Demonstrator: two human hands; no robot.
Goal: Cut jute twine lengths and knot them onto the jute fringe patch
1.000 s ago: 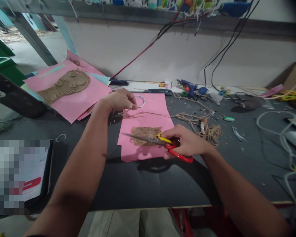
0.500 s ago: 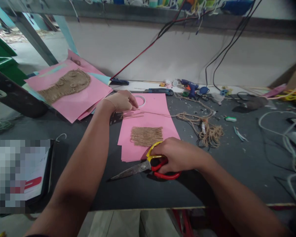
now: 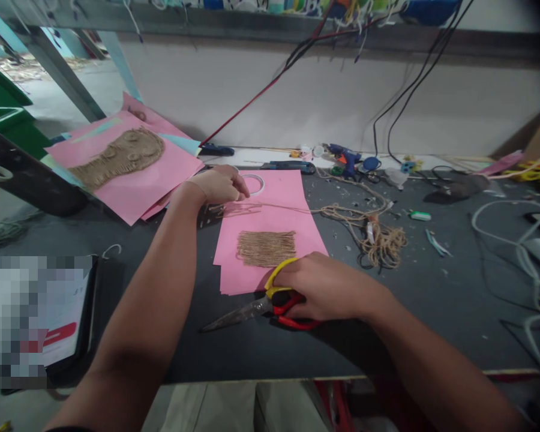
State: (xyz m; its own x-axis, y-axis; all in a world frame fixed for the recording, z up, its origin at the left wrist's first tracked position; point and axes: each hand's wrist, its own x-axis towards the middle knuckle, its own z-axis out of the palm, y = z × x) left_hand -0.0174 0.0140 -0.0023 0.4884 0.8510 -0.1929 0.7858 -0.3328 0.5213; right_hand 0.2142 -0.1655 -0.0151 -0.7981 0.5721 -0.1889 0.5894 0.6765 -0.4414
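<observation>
My right hand (image 3: 324,287) is closed on the red and yellow handles of a pair of scissors (image 3: 256,305), whose blades lie flat on the dark table, pointing left. Just above them lies a pink sheet (image 3: 274,198) with a patch of glued jute twine (image 3: 266,248). My left hand (image 3: 219,184) rests at the sheet's top left corner, its fingers pinched on a strand of jute twine (image 3: 279,207). That strand runs right to a loose tangle of twine (image 3: 378,237). A white tape ring (image 3: 254,183) lies beside the left fingers.
Pink sheets with a jute shape (image 3: 121,157) lean at the back left. A glue gun (image 3: 348,159), tools and scraps line the back wall. White cables (image 3: 513,234) lie at the right, a dark tray (image 3: 72,312) at the left. The table's front edge (image 3: 297,377) is near me.
My right hand has brought the scissors from over the jute patch down to the table in front of the pink sheet and laid them flat. The left hand has stayed on the strand.
</observation>
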